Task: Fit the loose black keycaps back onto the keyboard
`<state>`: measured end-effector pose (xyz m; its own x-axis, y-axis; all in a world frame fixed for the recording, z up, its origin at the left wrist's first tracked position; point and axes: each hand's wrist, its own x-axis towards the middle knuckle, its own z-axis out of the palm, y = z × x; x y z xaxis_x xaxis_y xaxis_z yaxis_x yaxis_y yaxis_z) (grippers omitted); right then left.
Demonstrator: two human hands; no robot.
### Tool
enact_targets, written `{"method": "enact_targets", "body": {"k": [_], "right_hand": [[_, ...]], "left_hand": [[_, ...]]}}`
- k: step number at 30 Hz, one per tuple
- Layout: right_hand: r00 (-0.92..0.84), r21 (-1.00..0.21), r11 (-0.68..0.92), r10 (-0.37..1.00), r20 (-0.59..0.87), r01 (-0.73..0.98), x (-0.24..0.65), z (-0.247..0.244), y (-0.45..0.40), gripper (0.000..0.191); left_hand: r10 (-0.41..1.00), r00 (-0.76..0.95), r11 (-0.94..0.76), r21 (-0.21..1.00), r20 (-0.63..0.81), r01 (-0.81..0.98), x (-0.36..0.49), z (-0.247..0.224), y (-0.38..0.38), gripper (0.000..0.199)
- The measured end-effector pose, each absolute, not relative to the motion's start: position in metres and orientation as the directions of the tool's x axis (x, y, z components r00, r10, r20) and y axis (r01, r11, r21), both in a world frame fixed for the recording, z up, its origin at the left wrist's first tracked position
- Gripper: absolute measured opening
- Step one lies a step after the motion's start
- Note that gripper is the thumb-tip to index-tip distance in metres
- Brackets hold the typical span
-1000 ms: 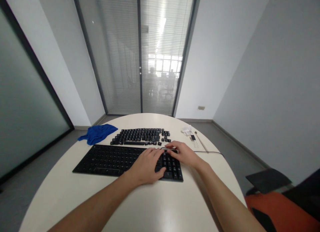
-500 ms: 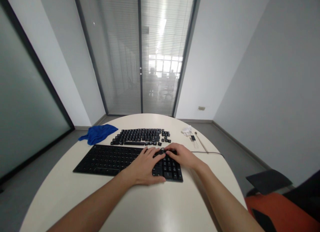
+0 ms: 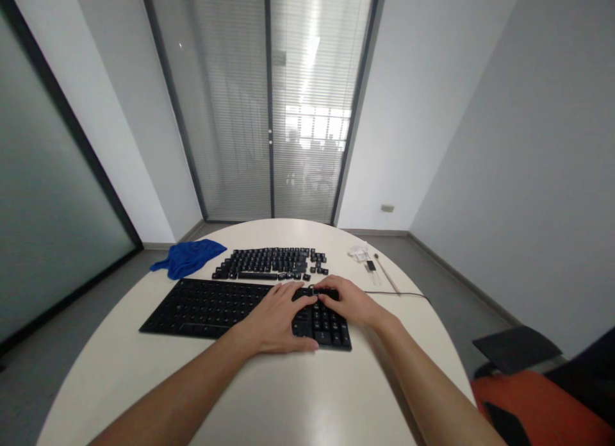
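A black keyboard (image 3: 206, 311) lies across the table; most of its left part shows bare key sockets, while keycaps sit on the number pad (image 3: 327, 324) at its right end. My left hand (image 3: 273, 321) rests on the keyboard's right-middle part, fingers spread, the thumb at the front edge. At the top of the number pad, my right hand (image 3: 353, 300) has thumb and forefinger curled together. A small dark thing with a pale edge shows at their tips, too small to name. Loose black keycaps (image 3: 269, 260) lie in keyboard-like rows behind the keyboard.
A blue cloth (image 3: 189, 257) lies at the table's left. Toward the right are a black-handled wire tool (image 3: 371, 266), a crumpled white bit (image 3: 358, 252), a thin wooden-handled brush (image 3: 388, 276) and a cable (image 3: 408, 295). An orange-seated chair (image 3: 538, 404) stands beyond the right edge.
My left hand's fingers have shifted slightly left on the keyboard. My right hand stays at the top of the number pad with hardly any movement.
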<state>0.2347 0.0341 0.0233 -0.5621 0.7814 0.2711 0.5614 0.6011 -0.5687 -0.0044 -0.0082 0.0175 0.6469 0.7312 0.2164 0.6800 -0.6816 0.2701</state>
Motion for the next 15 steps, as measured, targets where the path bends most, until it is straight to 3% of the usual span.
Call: {"method": "enact_targets", "body": {"k": [8, 15], "right_hand": [[-0.634, -0.538, 0.646, 0.734, 0.244, 0.541, 0.238, 0.027, 0.033, 0.036], [-0.576, -0.502, 0.605, 0.783, 0.235, 0.618, 0.24, 0.028, 0.035, 0.032]], "left_hand": [[0.739, 0.632, -0.673, 0.218, 0.233, 0.707, -0.001, 0.015, -0.013, 0.08], [0.766, 0.599, -0.642, 0.223, 0.234, 0.734, 0.011, 0.008, -0.018, 0.081]]}}
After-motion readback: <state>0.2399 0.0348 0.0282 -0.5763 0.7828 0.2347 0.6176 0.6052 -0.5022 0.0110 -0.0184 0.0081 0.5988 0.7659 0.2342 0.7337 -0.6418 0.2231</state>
